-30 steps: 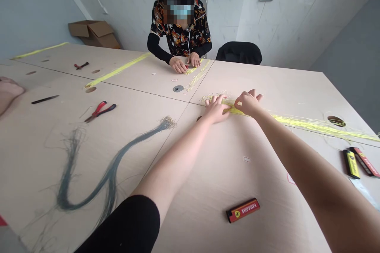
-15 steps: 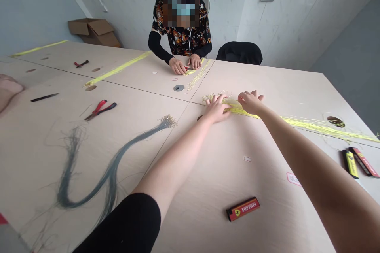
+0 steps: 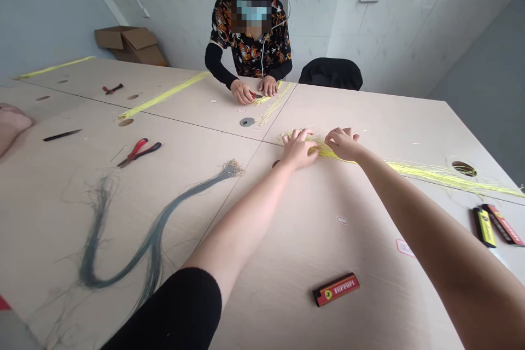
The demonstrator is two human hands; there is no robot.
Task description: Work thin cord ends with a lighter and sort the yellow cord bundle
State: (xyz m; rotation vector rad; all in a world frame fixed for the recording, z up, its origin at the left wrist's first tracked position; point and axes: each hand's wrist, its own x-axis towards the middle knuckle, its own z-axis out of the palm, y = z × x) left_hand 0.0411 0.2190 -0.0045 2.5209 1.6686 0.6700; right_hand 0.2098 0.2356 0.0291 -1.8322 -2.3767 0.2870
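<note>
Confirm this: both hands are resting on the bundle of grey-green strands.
Wrong on the strands. The head view shows the left hand and the right hand resting on a bundle of yellow strands, not grey-green ones. The grey-green strands lie apart, further left on the table.

Red-and-black-handled pliers (image 3: 138,153) and a slim black tool (image 3: 61,135) lie on the worktop (image 3: 389,109), near a long swath of grey-green strands (image 3: 153,240). A red Ferrari packet (image 3: 335,289) lies nearer the camera. Across the worktop sits a masked co-worker (image 3: 250,38) in a floral shirt, beside a black chair (image 3: 330,74); a flattened cardboard box (image 3: 131,46) stands on the floor behind.
</note>
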